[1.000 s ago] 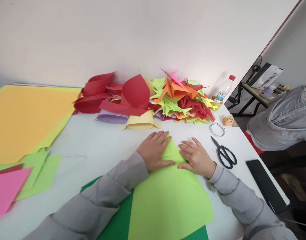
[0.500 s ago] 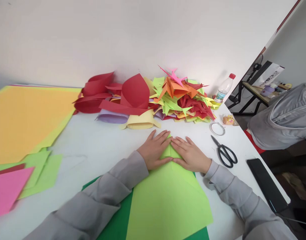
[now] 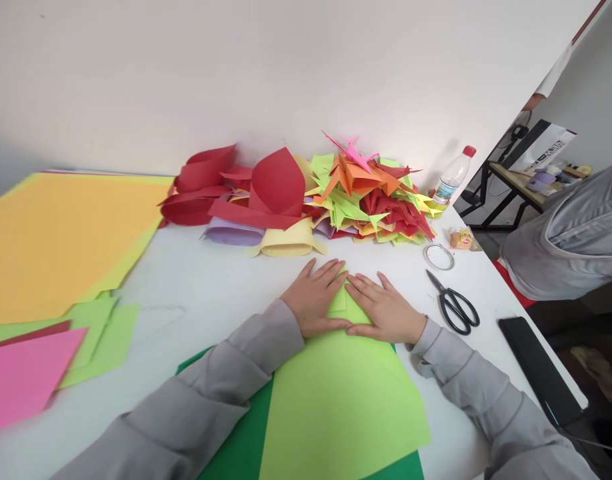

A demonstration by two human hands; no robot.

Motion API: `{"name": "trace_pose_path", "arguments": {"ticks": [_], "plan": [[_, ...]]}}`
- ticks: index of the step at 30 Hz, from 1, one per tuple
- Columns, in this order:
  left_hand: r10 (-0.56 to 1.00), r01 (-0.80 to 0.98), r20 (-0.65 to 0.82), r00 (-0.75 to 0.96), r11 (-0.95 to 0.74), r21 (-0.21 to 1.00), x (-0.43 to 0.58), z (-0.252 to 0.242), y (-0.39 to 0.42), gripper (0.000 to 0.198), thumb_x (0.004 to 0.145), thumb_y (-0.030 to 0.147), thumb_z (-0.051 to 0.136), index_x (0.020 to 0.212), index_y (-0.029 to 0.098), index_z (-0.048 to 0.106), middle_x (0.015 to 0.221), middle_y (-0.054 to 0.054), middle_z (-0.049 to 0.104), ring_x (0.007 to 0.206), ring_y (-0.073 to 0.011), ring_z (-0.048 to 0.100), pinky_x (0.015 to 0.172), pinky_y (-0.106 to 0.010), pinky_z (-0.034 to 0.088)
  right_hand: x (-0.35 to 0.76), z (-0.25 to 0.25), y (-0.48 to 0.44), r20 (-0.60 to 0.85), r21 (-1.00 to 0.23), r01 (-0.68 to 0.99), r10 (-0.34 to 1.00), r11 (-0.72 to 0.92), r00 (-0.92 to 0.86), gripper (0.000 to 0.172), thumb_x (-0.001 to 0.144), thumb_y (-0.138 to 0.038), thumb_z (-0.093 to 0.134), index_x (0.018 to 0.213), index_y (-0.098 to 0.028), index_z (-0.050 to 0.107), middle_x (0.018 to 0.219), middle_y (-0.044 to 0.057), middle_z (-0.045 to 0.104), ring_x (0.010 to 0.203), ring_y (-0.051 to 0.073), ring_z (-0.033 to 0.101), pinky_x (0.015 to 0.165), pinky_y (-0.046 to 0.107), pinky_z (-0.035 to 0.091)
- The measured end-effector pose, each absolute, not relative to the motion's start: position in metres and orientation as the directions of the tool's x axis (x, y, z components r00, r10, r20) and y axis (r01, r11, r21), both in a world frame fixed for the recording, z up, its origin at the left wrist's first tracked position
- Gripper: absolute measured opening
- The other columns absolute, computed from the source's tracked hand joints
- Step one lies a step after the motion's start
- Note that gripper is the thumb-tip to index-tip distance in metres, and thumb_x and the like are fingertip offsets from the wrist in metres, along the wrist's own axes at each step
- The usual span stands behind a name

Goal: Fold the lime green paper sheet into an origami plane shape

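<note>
A light green sheet of paper [image 3: 336, 400] lies in front of me on a dark green sheet [image 3: 241, 447], its far end folded to a point. My left hand [image 3: 316, 297] lies flat on the left side of that fold, fingers stretched out. Beside it, my right hand [image 3: 386, 307] presses flat on the right side, its fingers also extended. The two hands almost touch over the folded tip.
A heap of folded paper figures [image 3: 371, 193] and curled red paper [image 3: 246, 187] lies along the wall. Scissors [image 3: 453, 307], a tape ring [image 3: 439, 255], a bottle [image 3: 451, 177] and a black phone [image 3: 539, 367] lie right. Orange [image 3: 51, 233] and pink [image 3: 26, 373] sheets lie left. Another person's grey sleeve [image 3: 571, 233] shows far right.
My right hand has slid left across the green fold until it meets my left hand. The view has shifted slightly.
</note>
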State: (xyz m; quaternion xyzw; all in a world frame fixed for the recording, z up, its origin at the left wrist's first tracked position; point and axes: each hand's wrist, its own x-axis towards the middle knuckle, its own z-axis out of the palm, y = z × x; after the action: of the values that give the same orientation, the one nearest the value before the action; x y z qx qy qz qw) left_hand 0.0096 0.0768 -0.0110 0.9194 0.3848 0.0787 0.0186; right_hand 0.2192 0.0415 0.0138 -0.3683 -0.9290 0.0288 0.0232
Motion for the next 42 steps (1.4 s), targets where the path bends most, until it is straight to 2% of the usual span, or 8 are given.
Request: {"name": "trace_pose_path", "arguments": {"ticks": [9, 15, 19, 24, 29, 33, 38, 42], "plan": [[0.703, 0.699, 0.149, 0.695, -0.71, 0.086, 0.008, -0.014, 0.078, 0.097, 0.072, 0.08, 0.04, 0.138, 0.009, 0.041, 0.149, -0.023, 0.033, 0.139, -0.0364, 0.025, 0.112, -0.057, 0.012, 0.219, 0.015, 0.042, 0.002, -0.078, 0.685, 0.687, 0.725, -0.727, 0.082, 0.089, -0.067, 0.035, 0.147, -0.01, 0.025, 0.152, 0.02, 0.026, 0.142, 0.028, 0.021, 0.113, 0.057, 0.015], [0.713, 0.711, 0.257, 0.652, -0.693, 0.119, 0.005, -0.012, 0.079, 0.063, 0.088, 0.054, 0.035, 0.133, 0.012, 0.047, 0.145, -0.018, 0.042, 0.137, -0.0311, 0.033, 0.112, -0.051, 0.022, 0.218, 0.015, 0.04, 0.014, -0.069, 0.688, 0.69, 0.723, -0.724, 0.079, 0.09, -0.065, 0.036, 0.146, -0.01, 0.028, 0.152, 0.019, 0.027, 0.142, 0.028, 0.023, 0.113, 0.057, 0.016], [0.764, 0.77, 0.307, 0.567, -0.624, 0.131, 0.004, -0.009, 0.081, 0.059, 0.088, 0.049, 0.035, 0.128, 0.007, 0.05, 0.142, -0.022, 0.044, 0.133, -0.0336, 0.037, 0.111, -0.052, 0.027, 0.219, 0.015, 0.04, 0.032, -0.086, 0.687, 0.691, 0.722, -0.722, 0.078, 0.09, -0.065, 0.037, 0.146, -0.011, 0.029, 0.151, 0.019, 0.028, 0.142, 0.027, 0.023, 0.113, 0.056, 0.016], [0.813, 0.828, 0.267, 0.518, -0.555, 0.081, 0.007, 0.002, 0.076, 0.06, 0.083, 0.052, 0.043, 0.116, 0.005, 0.057, 0.135, -0.025, 0.047, 0.127, -0.0389, 0.042, 0.105, -0.051, 0.036, 0.218, 0.018, 0.044, 0.082, -0.139, 0.704, 0.717, 0.696, -0.692, 0.054, 0.097, -0.051, 0.032, 0.138, -0.017, 0.043, 0.145, 0.014, 0.043, 0.136, 0.023, 0.034, 0.11, 0.05, 0.024], [0.891, 0.891, 0.097, 0.444, -0.45, 0.055, 0.01, 0.024, 0.067, 0.05, 0.079, 0.054, 0.053, 0.096, 0.009, 0.063, 0.095, -0.019, 0.061, 0.092, -0.0342, 0.06, 0.081, -0.045, 0.05, 0.207, 0.017, 0.059, 0.194, -0.096, 0.715, 0.717, 0.693, -0.669, 0.029, 0.099, -0.03, 0.038, 0.107, -0.019, 0.063, 0.117, 0.01, 0.063, 0.112, 0.02, 0.052, 0.098, 0.041, 0.034], [0.943, 0.947, -0.085, 0.323, -0.321, 0.037, 0.008, 0.037, 0.063, 0.047, 0.077, 0.056, 0.053, 0.092, 0.012, 0.06, 0.093, -0.015, 0.061, 0.078, -0.0286, 0.065, 0.067, -0.038, 0.051, 0.198, 0.015, 0.065, 0.224, -0.034, 0.73, 0.717, 0.683, -0.66, 0.022, 0.094, -0.029, 0.046, 0.096, -0.017, 0.064, 0.098, 0.009, 0.065, 0.099, 0.022, 0.055, 0.099, 0.043, 0.031], [0.939, 0.974, -0.265, 0.22, -0.195, 0.12, 0.008, 0.045, 0.063, 0.053, 0.075, 0.059, 0.051, 0.103, 0.013, 0.054, 0.096, -0.016, 0.066, 0.089, -0.032, 0.066, 0.067, -0.037, 0.048, 0.198, 0.01, 0.065, 0.277, -0.048, 0.692, 0.675, 0.72, -0.684, 0.023, 0.096, -0.025, 0.044, 0.107, -0.019, 0.062, 0.119, 0.011, 0.06, 0.11, 0.022, 0.051, 0.099, 0.042, 0.032], [0.933, 0.976, -0.298, 0.203, -0.17, 0.134, 0.011, 0.047, 0.065, 0.048, 0.075, 0.054, 0.052, 0.1, 0.013, 0.055, 0.1, -0.017, 0.064, 0.095, -0.0318, 0.063, 0.075, -0.038, 0.047, 0.199, 0.006, 0.067, 0.263, -0.065, 0.659, 0.65, 0.749, -0.713, 0.023, 0.096, -0.028, 0.045, 0.106, -0.017, 0.063, 0.116, 0.01, 0.062, 0.113, 0.022, 0.052, 0.096, 0.041, 0.035]]}}
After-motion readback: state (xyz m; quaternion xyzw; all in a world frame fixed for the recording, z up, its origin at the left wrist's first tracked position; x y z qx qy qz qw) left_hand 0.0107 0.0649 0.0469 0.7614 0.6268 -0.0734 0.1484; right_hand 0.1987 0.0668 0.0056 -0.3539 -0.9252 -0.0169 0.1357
